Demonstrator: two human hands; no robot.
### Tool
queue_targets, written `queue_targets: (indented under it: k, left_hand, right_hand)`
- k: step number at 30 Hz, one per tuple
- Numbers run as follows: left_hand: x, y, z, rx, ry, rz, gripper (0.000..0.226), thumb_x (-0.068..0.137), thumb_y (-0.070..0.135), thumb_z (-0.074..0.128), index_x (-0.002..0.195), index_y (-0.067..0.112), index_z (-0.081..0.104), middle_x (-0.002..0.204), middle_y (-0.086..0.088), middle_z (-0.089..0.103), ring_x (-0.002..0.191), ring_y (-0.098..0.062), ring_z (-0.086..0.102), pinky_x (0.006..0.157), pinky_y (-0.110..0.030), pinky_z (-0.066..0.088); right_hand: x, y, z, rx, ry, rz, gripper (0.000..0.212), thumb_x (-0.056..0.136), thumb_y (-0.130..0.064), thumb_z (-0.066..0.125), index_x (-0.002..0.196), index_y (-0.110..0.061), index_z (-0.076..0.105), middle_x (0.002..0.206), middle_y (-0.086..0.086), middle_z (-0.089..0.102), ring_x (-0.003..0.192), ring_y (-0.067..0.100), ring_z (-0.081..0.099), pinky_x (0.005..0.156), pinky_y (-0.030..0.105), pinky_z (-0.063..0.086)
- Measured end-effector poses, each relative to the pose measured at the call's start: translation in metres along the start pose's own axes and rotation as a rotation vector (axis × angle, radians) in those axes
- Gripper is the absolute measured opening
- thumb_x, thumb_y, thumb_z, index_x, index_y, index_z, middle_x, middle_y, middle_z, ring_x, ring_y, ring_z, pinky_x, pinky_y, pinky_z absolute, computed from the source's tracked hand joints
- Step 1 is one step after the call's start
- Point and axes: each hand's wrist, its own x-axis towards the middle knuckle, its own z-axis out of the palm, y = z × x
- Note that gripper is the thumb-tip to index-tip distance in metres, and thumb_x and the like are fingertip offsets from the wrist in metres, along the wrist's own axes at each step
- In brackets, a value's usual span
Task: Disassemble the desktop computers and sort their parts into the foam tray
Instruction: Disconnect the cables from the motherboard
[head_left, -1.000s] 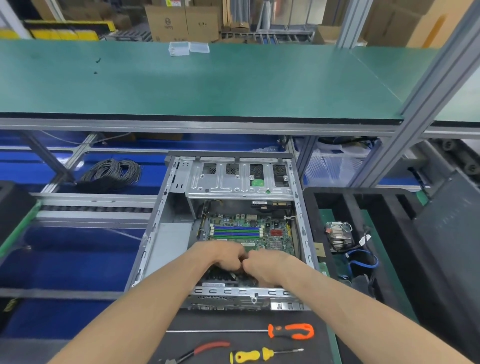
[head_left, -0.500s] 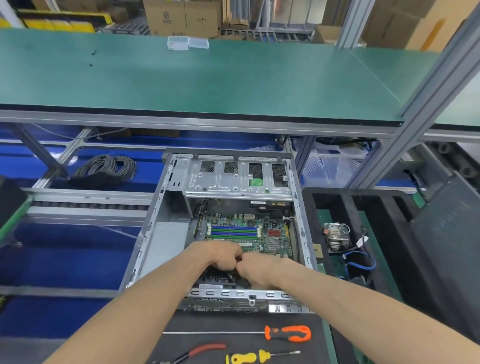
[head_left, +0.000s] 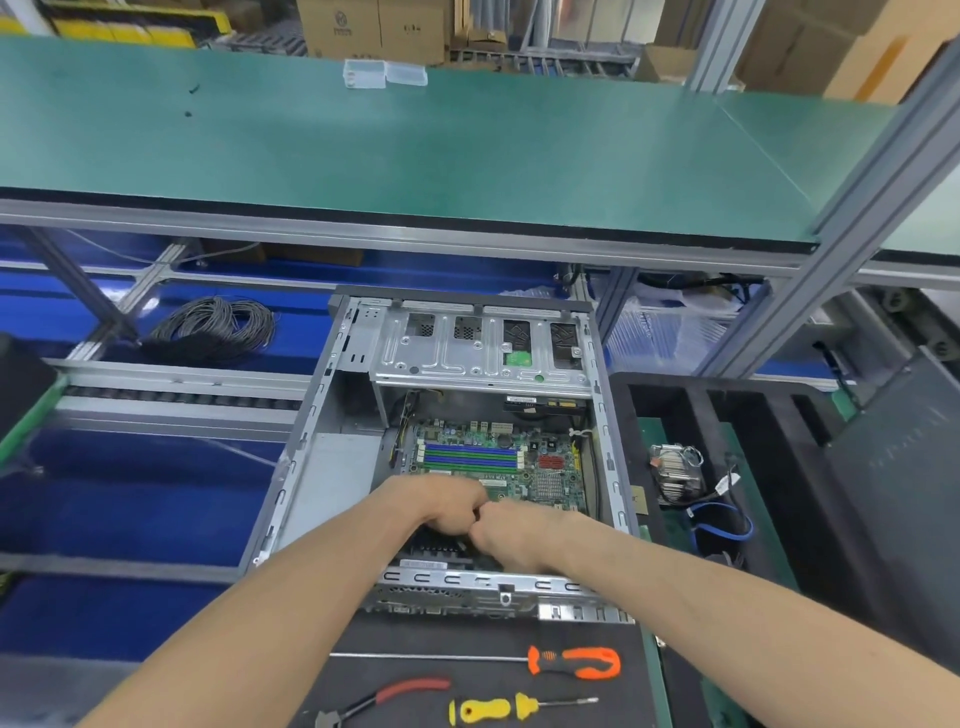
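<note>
While both hands are kept low inside the open computer case, little change is noted against the pictures a second and half a second back: the left hand and right hand remain knuckle to knuckle over a dark part near the case's rear edge. Only a slight shift of the view is seen. Both sets of fingers are curled downward, but what they are clamped on is hidden, so the grip cannot be told. The green circuit board is still seated in the case. The foam tray is set just right of the case, with a finned metal cooler and a blue cable already in it. No part is judged freed yet. Three hand tools, including an orange-handled screwdriver, lie unused in front.
</note>
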Motion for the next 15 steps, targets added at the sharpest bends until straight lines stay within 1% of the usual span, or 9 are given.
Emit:
queue_targets:
  k: [3, 5, 7, 8, 9, 11, 12, 14, 15]
  left_hand:
    - [-0.003, 0.002, 0.001, -0.004, 0.002, -0.009, 0.025, 0.092, 0.006, 0.05, 0.115, 0.009, 0.06, 0.114, -0.01, 0.064, 0.092, -0.025, 0.057, 0.078, -0.035, 0.045]
    - [-0.001, 0.001, 0.002, -0.016, 0.005, -0.022, 0.025, 0.092, 0.009, 0.051, 0.116, 0.01, 0.059, 0.115, -0.01, 0.064, 0.094, -0.025, 0.058, 0.079, -0.036, 0.046]
    - [0.0, -0.001, 0.002, -0.028, 0.009, -0.008, 0.023, 0.092, 0.012, 0.054, 0.115, 0.012, 0.059, 0.111, -0.008, 0.063, 0.088, -0.021, 0.056, 0.073, -0.032, 0.045]
    - [-0.001, -0.001, 0.003, -0.038, 0.006, -0.011, 0.022, 0.093, 0.013, 0.055, 0.115, 0.013, 0.06, 0.109, -0.007, 0.063, 0.085, -0.018, 0.055, 0.071, -0.03, 0.044]
    - [-0.001, 0.0, 0.003, -0.042, 0.008, -0.011, 0.021, 0.093, 0.013, 0.056, 0.114, 0.013, 0.06, 0.11, -0.008, 0.064, 0.085, -0.017, 0.055, 0.074, -0.031, 0.047]
    - [0.0, -0.001, 0.004, -0.036, 0.008, -0.009, 0.017, 0.095, 0.01, 0.056, 0.111, 0.011, 0.06, 0.119, -0.01, 0.065, 0.09, -0.019, 0.055, 0.089, -0.035, 0.048]
    - [-0.002, 0.0, 0.003, -0.033, 0.004, -0.008, 0.016, 0.095, 0.01, 0.056, 0.111, 0.011, 0.06, 0.122, -0.011, 0.065, 0.092, -0.02, 0.054, 0.093, -0.037, 0.046]
    - [-0.004, 0.0, 0.0, -0.045, -0.001, -0.019, 0.01, 0.096, 0.016, 0.056, 0.105, 0.018, 0.06, 0.12, -0.009, 0.065, 0.091, -0.022, 0.054, 0.093, -0.039, 0.046]
    - [-0.005, 0.0, -0.002, -0.054, -0.01, -0.019, 0.004, 0.097, 0.02, 0.056, 0.096, 0.024, 0.058, 0.114, -0.005, 0.066, 0.088, -0.025, 0.054, 0.089, -0.038, 0.045]
  right_hand:
    - [-0.002, -0.006, -0.002, 0.02, 0.006, -0.017, 0.019, 0.095, 0.003, 0.05, 0.102, 0.004, 0.067, 0.09, 0.019, 0.062, 0.073, 0.028, 0.052, 0.068, 0.04, 0.048]
    - [-0.008, -0.001, -0.004, 0.009, 0.009, 0.006, 0.014, 0.091, 0.002, 0.054, 0.088, 0.002, 0.067, 0.079, 0.014, 0.06, 0.069, 0.03, 0.057, 0.065, 0.04, 0.051]
    - [-0.012, 0.008, -0.007, 0.003, 0.03, 0.049, 0.018, 0.086, -0.001, 0.057, 0.069, -0.004, 0.058, 0.064, 0.005, 0.055, 0.057, 0.024, 0.054, 0.058, 0.036, 0.051]
    - [-0.013, 0.009, -0.007, 0.003, 0.034, 0.058, 0.021, 0.084, -0.002, 0.058, 0.064, -0.007, 0.055, 0.061, 0.002, 0.052, 0.054, 0.019, 0.052, 0.055, 0.035, 0.051]
    - [-0.014, 0.008, -0.009, 0.004, 0.047, 0.061, 0.021, 0.084, -0.002, 0.058, 0.064, -0.008, 0.056, 0.06, 0.001, 0.05, 0.054, 0.018, 0.051, 0.055, 0.034, 0.052]
    - [-0.012, -0.003, -0.009, -0.006, 0.082, 0.02, 0.012, 0.089, -0.002, 0.057, 0.081, -0.003, 0.066, 0.066, -0.001, 0.047, 0.06, 0.022, 0.051, 0.06, 0.036, 0.052]
    - [-0.012, -0.008, -0.01, -0.009, 0.111, -0.005, 0.012, 0.091, -0.003, 0.056, 0.088, -0.003, 0.068, 0.069, -0.001, 0.046, 0.063, 0.024, 0.05, 0.062, 0.038, 0.051]
    - [-0.015, -0.005, -0.015, -0.044, 0.165, 0.001, 0.011, 0.088, -0.005, 0.059, 0.083, -0.014, 0.061, 0.067, -0.003, 0.04, 0.066, 0.025, 0.048, 0.061, 0.037, 0.047]
    - [-0.019, -0.001, -0.017, -0.068, 0.175, 0.024, 0.014, 0.085, -0.007, 0.061, 0.078, -0.017, 0.056, 0.065, -0.004, 0.038, 0.066, 0.026, 0.048, 0.06, 0.036, 0.045]
